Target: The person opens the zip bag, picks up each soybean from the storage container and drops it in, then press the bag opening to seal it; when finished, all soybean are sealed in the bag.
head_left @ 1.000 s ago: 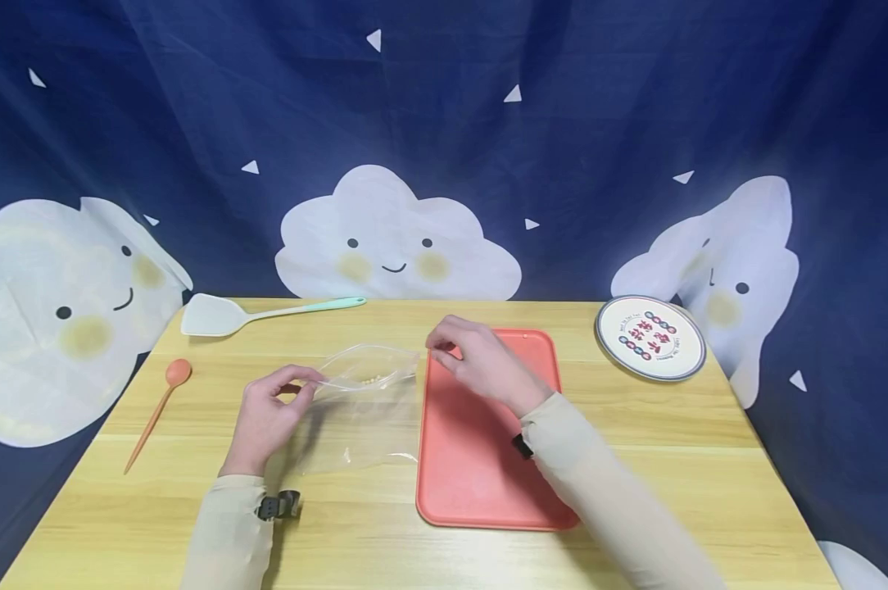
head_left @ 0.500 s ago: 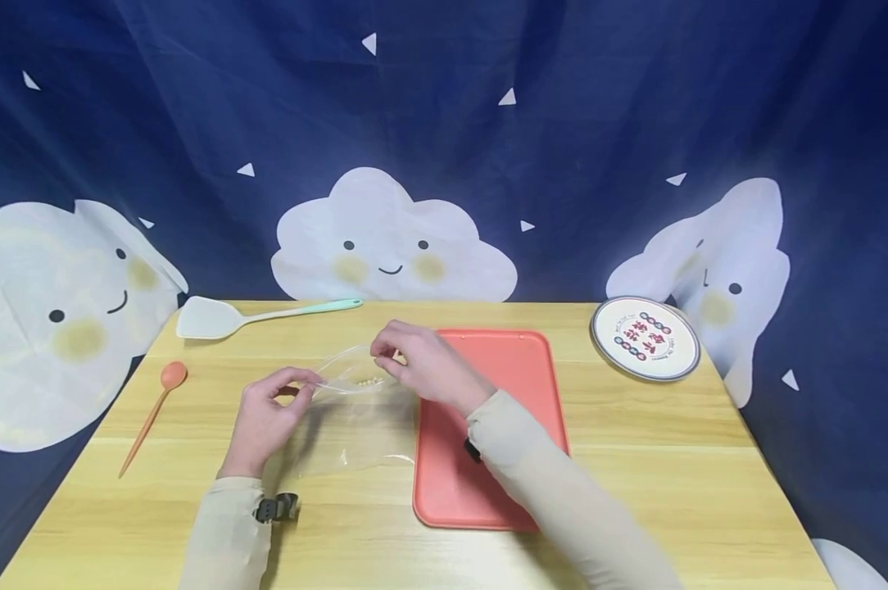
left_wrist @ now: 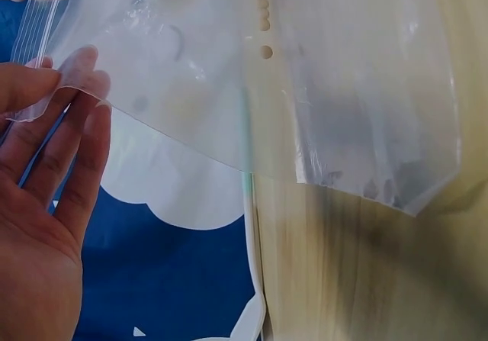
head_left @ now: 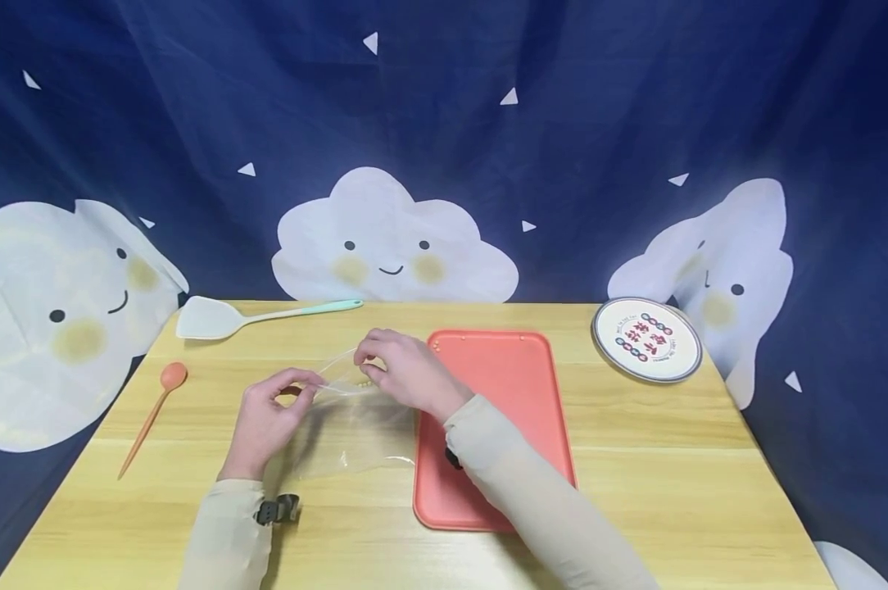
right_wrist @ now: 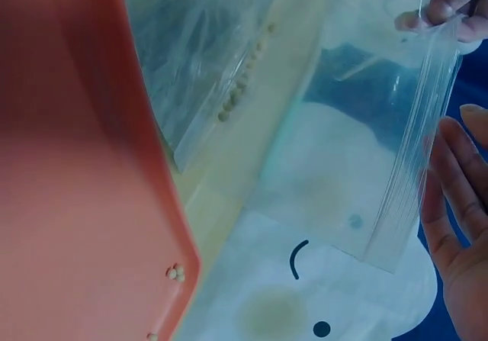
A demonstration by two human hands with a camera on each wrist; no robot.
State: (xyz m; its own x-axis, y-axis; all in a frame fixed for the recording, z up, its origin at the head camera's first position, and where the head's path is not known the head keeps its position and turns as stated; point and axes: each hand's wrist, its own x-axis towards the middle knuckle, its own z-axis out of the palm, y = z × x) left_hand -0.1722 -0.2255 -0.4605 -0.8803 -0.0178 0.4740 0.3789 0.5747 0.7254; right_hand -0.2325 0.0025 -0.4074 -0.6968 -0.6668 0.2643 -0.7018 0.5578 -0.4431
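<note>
My left hand [head_left: 267,418] pinches the rim of a clear zip-lock bag [head_left: 348,438] between thumb and fingers, at the left end of its mouth. The bag lies over the table with its mouth toward the back. Small round pale beans [left_wrist: 266,52] form a line inside it. At the right side of the mouth is my right hand [head_left: 410,375]. In the right wrist view its fingers [right_wrist: 450,158] touch the zip edge, with the thumb apart. A red tray [head_left: 496,410] lies under my right forearm, and a few beans [right_wrist: 175,273] sit in its far left corner.
A white spatula [head_left: 211,318] with a mint handle lies along the table's back left. An orange spoon [head_left: 160,397] is at the left edge. A printed plate [head_left: 646,338] stands at the back right. A dark blue cloud-print curtain [head_left: 444,106] hangs behind the table.
My right hand has moved left from the tray's far left corner to the bag's mouth, then slightly further left. The left hand keeps its pinch on the bag, almost still.
</note>
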